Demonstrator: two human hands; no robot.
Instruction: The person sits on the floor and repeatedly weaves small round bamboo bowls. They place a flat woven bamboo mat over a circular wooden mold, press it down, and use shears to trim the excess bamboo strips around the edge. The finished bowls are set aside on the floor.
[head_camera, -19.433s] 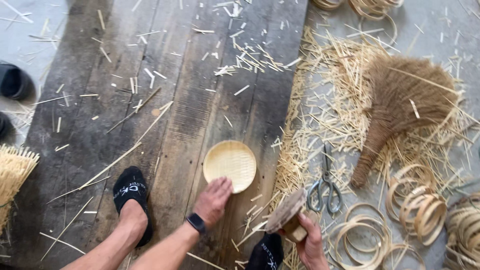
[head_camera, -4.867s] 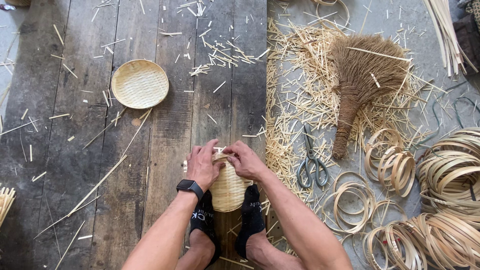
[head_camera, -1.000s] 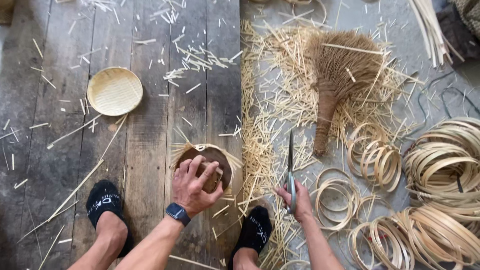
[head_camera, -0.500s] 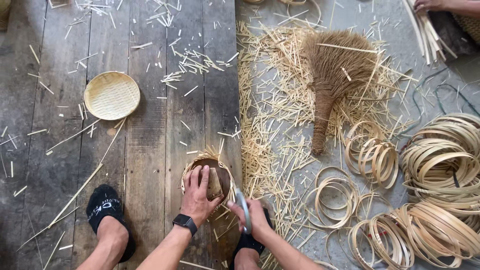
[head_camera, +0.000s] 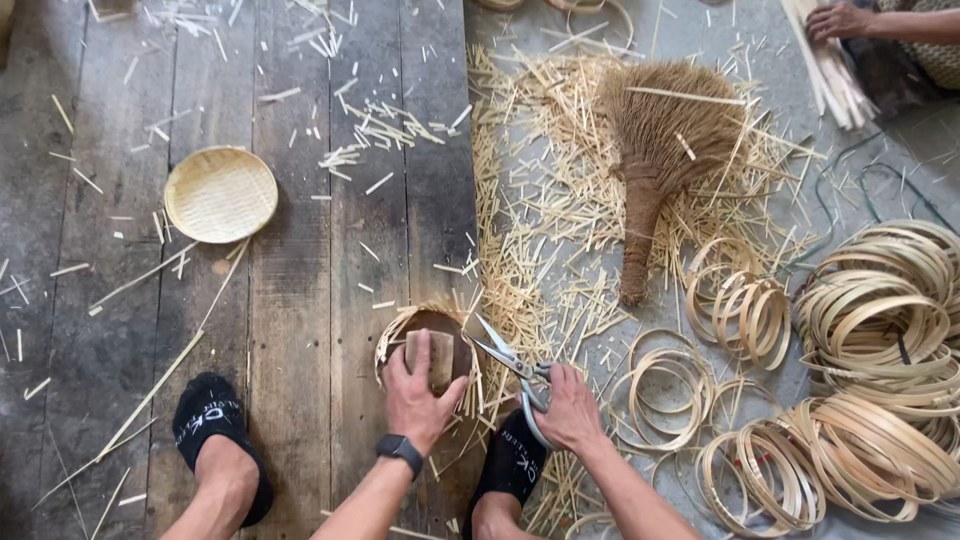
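Basket (head_camera: 428, 345), half-woven, lay on the plank floor (head_camera: 300, 300), pinned over a dark mould by the left hand (head_camera: 420, 392). Scissors (head_camera: 512, 368) were gripped open in the right hand (head_camera: 570, 408) at its 3 o'clock rim. Splint ends remained untrimmed; one finished basket (head_camera: 220, 194) lay at 10 o'clock.

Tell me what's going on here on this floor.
A person sits on a plank floor weaving small baskets. Their left hand presses a wooden block onto an unfinished basket, while the right hand holds open scissors at its loose strip ends. A finished basket lies to the left; bamboo rings, trimmings and a brush lie right.
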